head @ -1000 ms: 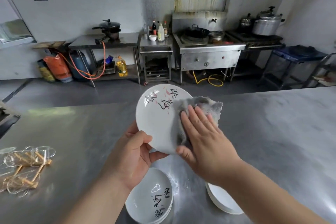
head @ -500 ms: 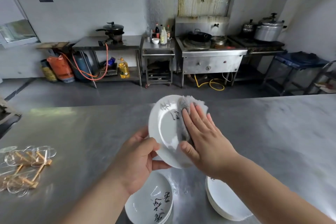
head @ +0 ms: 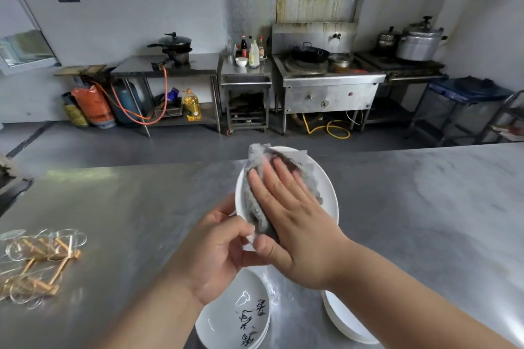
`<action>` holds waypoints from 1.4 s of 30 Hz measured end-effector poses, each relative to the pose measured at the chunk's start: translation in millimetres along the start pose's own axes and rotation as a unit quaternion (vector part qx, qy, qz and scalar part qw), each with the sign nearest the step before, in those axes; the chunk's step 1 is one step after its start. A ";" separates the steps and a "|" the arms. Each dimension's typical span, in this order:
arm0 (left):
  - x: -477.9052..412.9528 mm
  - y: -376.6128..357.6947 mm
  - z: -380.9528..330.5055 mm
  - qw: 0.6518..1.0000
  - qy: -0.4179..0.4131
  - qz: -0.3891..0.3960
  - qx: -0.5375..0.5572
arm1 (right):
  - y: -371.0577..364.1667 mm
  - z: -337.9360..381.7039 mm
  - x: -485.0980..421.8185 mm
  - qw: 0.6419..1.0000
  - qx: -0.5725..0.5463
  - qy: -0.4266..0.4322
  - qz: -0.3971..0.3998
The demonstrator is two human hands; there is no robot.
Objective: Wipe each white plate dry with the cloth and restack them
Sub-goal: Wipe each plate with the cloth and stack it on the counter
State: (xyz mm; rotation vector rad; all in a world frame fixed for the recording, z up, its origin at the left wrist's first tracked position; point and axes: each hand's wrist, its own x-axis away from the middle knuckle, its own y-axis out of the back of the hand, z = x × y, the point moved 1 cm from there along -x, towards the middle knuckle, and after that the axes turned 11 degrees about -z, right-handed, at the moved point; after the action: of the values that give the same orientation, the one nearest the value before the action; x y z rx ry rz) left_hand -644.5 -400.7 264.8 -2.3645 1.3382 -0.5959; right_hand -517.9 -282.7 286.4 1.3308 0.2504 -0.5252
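White plate (head: 326, 193) is held up above the desk (head: 425, 207), tipped nearly on edge with its face toward the person. The left hand (head: 218, 252) pinches the near rim, thumb on the face and fingers behind. The right hand (head: 295, 221) lies flat with straight fingers, pressing the grey cloth (head: 255, 207) against the face.

It looks like glazed ceramic: round, shallow, stiff and glossy. I'd guess it is light enough for one hand, slick if any damp remains, and likely to chip if it dropped onto the steel. The rim seems the right place to hold it, with fingers behind to take the push of the wiping hand.

The cloth is soft, nubbly and floppy, and it bunches over the top edge. The desk is hard brushed metal.

Below the arms sit a lettered stack (head: 226, 320) with black brush writing and a plain stack (head: 343, 317), set a little apart.
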 end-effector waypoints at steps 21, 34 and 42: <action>-23.4 15.2 13.2 0.971 0.005 -0.224 0.088 | -12.5 -44.9 46.6 0.996 0.077 -0.020 0.037; -15.4 8.3 10.9 0.993 -0.061 -0.084 -0.054 | -6.9 -60.2 6.5 0.989 0.102 -0.101 0.035; -12.9 -0.6 1.8 0.988 -0.044 -0.077 -0.125 | -5.1 -40.9 -11.1 0.997 0.047 0.038 -0.050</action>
State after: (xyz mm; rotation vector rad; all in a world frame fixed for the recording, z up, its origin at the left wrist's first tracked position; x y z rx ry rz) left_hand -649.1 -389.1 261.2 -2.6797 1.2633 -0.3782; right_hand -525.0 -241.6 277.7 1.4367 0.3591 -0.5766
